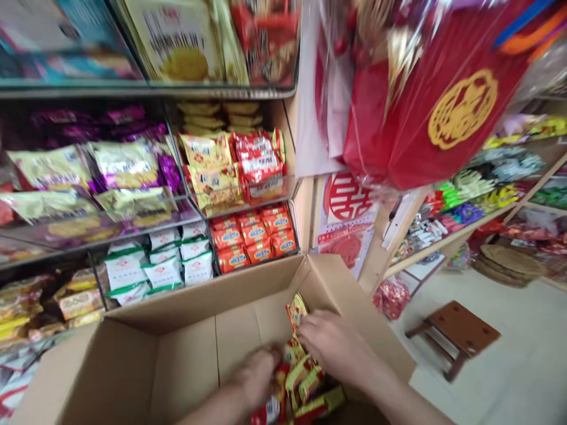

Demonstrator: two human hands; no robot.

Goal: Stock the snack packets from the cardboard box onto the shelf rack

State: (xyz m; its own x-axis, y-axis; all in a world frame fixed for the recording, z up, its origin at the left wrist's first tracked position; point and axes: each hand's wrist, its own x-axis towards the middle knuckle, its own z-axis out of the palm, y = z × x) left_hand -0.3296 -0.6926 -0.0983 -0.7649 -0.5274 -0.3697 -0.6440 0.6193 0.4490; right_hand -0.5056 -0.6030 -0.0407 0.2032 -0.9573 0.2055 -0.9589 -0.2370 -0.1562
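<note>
A large open cardboard box [186, 360] stands in front of me, with small red-and-yellow snack packets [305, 378] heaped in its right part. My right hand [330, 345] reaches into that side, its fingers closed on a snack packet [296, 310] that shows beyond the fingertips. Left of the heap, my left hand [257, 375] is lowered into the box beside the packets. Motion smears its fingers, so I cannot tell whether it grips one. A red-and-white packet [268, 410] lies just below this hand.
Shelves behind the box hold bagged snacks [212, 168], red packets [254, 236] and white-and-green packets [162, 265]. A plastic-wrapped red bag [425, 106] hangs at upper right. On the floor to the right are a brown stool [463, 327] and round woven trays [509, 260].
</note>
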